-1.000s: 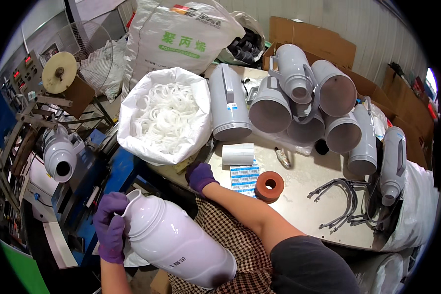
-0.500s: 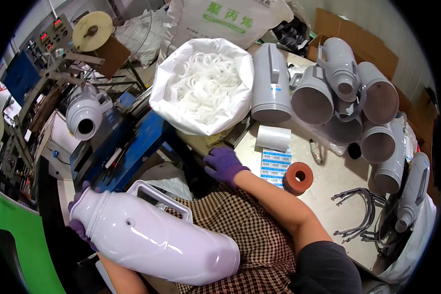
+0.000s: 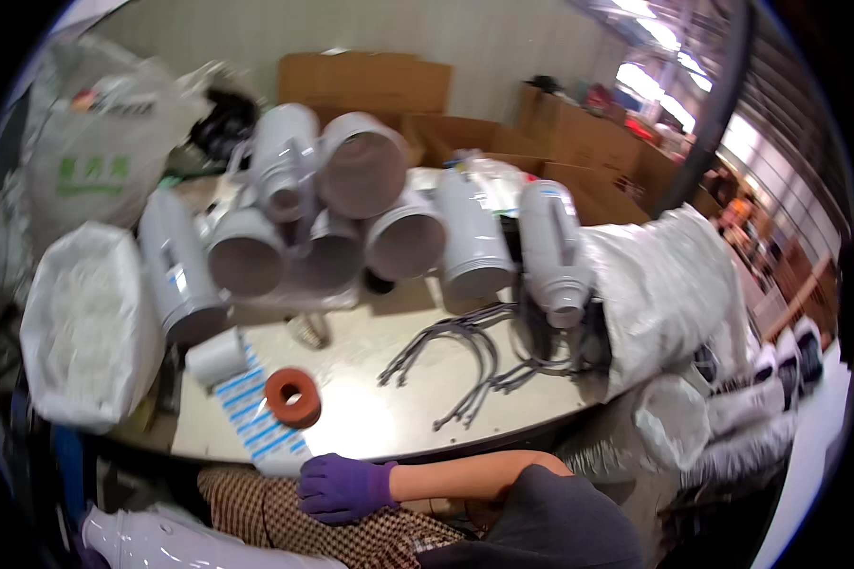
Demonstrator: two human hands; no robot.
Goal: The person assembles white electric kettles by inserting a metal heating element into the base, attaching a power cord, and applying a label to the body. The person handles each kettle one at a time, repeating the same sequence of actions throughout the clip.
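At the lower left lies a glossy pale lilac thermos flask casing [image 3: 185,545], partly cut off by the picture's edge. Only a sliver of my purple-gloved left hand [image 3: 87,542] shows, against the casing's neck; the rest is hidden. My right hand [image 3: 343,489], also in a purple glove, is over my checked apron, near the table's front edge. It holds nothing, its fingers loosely extended. Just beyond it on the table are a sheet of blue-and-white labels [image 3: 261,412], a white roll [image 3: 216,357] and a reddish-brown tape roll [image 3: 293,396].
Grey flask casings [image 3: 361,175] are stacked along the table's back. Grey handle-like strips [image 3: 470,356] lie to the right. A white bag of white rings [image 3: 90,322] stands at the left, a large white sack [image 3: 669,284] at the right. Cardboard boxes [image 3: 579,133] stand behind.
My view has swung to the right, so the machine at the left is out of sight and the right-hand sack shows. The lilac casing now sits lower in the picture, still at my left hand.
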